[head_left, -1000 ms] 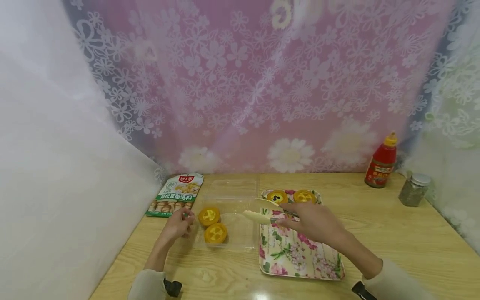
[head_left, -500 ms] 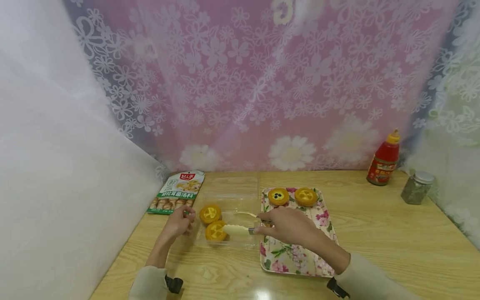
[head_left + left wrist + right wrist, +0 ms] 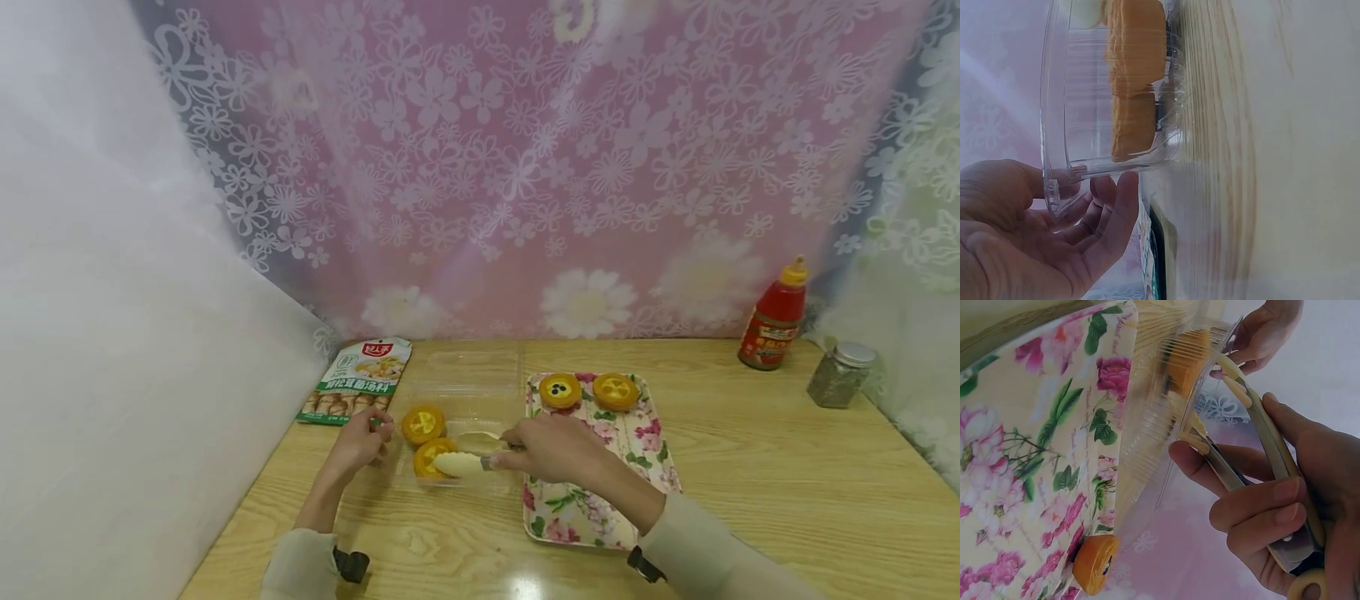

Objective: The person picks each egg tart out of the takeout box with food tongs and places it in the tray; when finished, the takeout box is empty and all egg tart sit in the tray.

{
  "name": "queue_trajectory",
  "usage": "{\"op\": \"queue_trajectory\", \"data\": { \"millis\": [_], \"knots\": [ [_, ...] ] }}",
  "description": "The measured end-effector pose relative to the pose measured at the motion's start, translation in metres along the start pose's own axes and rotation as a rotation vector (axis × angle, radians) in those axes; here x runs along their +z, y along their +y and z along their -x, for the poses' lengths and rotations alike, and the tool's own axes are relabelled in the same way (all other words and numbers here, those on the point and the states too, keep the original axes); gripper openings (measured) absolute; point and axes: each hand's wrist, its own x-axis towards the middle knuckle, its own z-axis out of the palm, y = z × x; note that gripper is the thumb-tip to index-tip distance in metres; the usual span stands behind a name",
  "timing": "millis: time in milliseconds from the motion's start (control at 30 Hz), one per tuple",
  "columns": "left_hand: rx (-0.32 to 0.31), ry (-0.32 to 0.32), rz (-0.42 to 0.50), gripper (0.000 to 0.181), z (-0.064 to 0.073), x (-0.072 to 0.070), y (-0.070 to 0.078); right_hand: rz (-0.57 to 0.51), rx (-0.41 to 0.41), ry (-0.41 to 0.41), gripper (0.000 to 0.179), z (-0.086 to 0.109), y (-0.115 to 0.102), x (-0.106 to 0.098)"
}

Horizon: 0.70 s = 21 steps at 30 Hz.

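Note:
A clear plastic container (image 3: 480, 408) lies with its lid folded back, two egg tarts inside at its left. The far tart (image 3: 423, 425) touches the near tart (image 3: 431, 457). My left hand (image 3: 360, 442) pinches the container's left rim; in the left wrist view the thumb lies over the edge, fingers (image 3: 1119, 203) below against the wall. My right hand (image 3: 558, 450) grips tongs (image 3: 1279, 447) with cream tips. The tongs stand spread inside the container, one tip over the near tart, the other apart behind it. Whether they touch the tart I cannot tell.
Right of the container lies a floral tray (image 3: 577, 508) bearing a berry-topped tart (image 3: 560, 390) and another tart (image 3: 615, 391) at its far edge. A food pouch (image 3: 356, 383) lies back left. A red sauce bottle (image 3: 774, 321) and a glass jar (image 3: 842, 375) stand back right.
My right hand has carried the tongs left from over the tray into the container, down to the near tart. The left hand has stayed at the container's rim.

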Motion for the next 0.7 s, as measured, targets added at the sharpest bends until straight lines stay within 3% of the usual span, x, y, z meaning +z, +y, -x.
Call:
{"op": "queue_trajectory", "data": {
  "millis": [333,700],
  "knots": [
    [0.002,0.011,-0.017,0.019,0.0,0.001,0.001,0.043,-0.011,0.032,0.043,-0.014,-0.01,0.001],
    [-0.002,0.006,-0.006,0.018,-0.001,0.002,0.002,0.053,0.025,-0.029,0.042,-0.022,-0.023,0.013]
  ]
}}
